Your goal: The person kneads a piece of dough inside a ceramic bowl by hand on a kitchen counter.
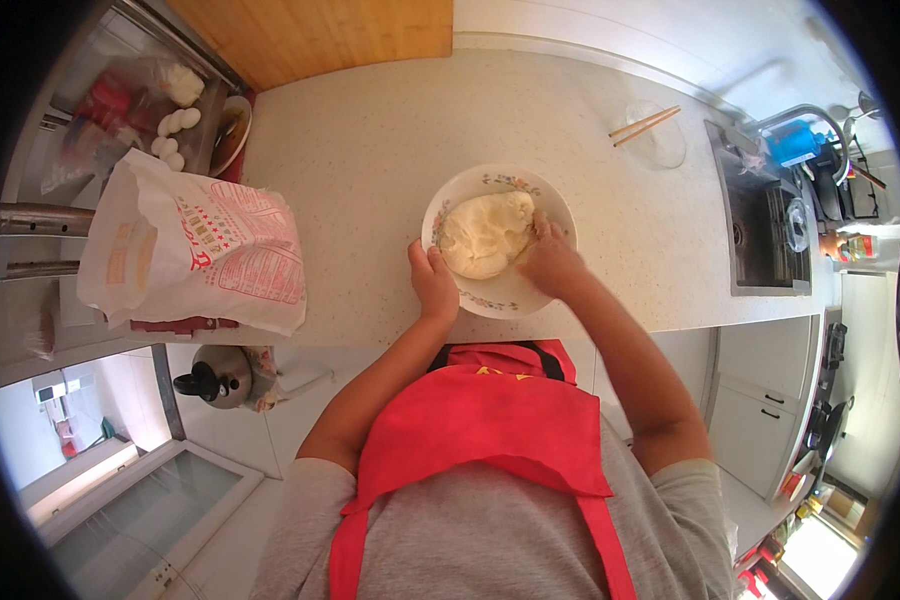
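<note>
A pale lump of dough (pixel 484 234) lies in a white bowl (pixel 506 294) with a floral pattern around its inside. The bowl stands near the front edge of the speckled countertop (pixel 367 187). At the bowl's left rim, my left hand (pixel 433 283) grips the edge, thumb on the inner side. My right hand (pixel 553 259) reaches into the bowl, its curled fingers on the dough's right edge. Those fingertips are partly hidden against the dough.
Left on the counter stands a white flour bag (pixel 229 240) with red print. Eggs (pixel 172 135) sit on a shelf beyond it. Chopsticks (pixel 645 126) rest across a clear glass bowl (pixel 667 150) at back right, near the sink (pixel 742 225). A kettle (pixel 229 375) is below left.
</note>
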Demonstrator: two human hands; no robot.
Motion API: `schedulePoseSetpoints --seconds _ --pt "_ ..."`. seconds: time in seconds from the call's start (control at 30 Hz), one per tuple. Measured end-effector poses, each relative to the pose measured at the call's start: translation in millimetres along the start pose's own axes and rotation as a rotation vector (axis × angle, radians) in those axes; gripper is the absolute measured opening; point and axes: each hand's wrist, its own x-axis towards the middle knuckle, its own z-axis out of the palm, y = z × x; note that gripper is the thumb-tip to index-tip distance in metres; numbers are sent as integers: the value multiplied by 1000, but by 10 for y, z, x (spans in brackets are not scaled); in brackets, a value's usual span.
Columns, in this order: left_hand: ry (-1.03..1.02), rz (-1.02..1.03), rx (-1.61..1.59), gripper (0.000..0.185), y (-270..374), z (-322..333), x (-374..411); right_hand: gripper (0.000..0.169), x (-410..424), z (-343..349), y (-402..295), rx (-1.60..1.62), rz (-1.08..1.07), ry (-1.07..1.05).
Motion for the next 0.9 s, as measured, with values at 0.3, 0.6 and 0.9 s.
schedulePoseSetpoints --seconds 0.3,0.6,0.9 --pt "125 -67 -76 22 61 146 -56 30 -22 571 -78 -321 -118 187" --pt "85 -51 -49 21 53 136 -55 25 58 299 -76 -328 -247 -158" --pt "67 -15 -89 23 21 130 -77 35 2 -33 -98 1149 59 -235"
